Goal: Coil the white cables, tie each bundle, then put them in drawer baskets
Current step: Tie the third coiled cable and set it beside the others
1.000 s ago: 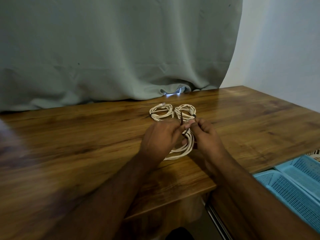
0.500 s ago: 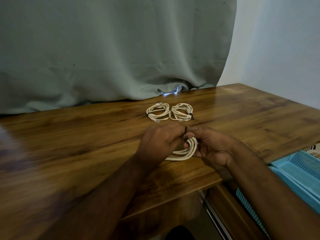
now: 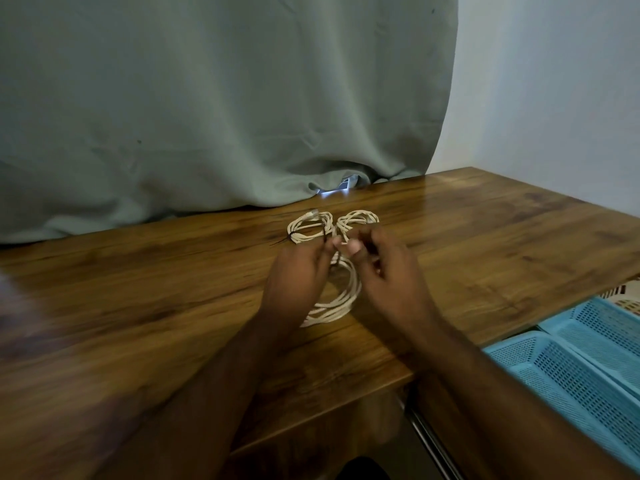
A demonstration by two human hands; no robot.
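A coiled white cable (image 3: 341,299) lies on the wooden table (image 3: 156,289) between my two hands. My left hand (image 3: 298,275) pinches a thin dark tie at the coil's far end, thumb and fingers together. My right hand (image 3: 388,275) pinches the same spot from the right side, its fingers curled. Beyond my fingers lie two more white coils side by side, the left coil (image 3: 310,227) with a dark tie round it and the right coil (image 3: 360,219) partly hidden by my fingertips.
A grey-green curtain (image 3: 225,109) hangs along the table's far edge, with a small bright object (image 3: 337,189) showing beneath it. Blue perforated drawer baskets (image 3: 568,375) stand open at the lower right, below the table's front edge. A white wall is on the right.
Both hands have shifted up toward the far end of the near coil, close to the two finished coils. The right hand has turned so its thumb faces me.
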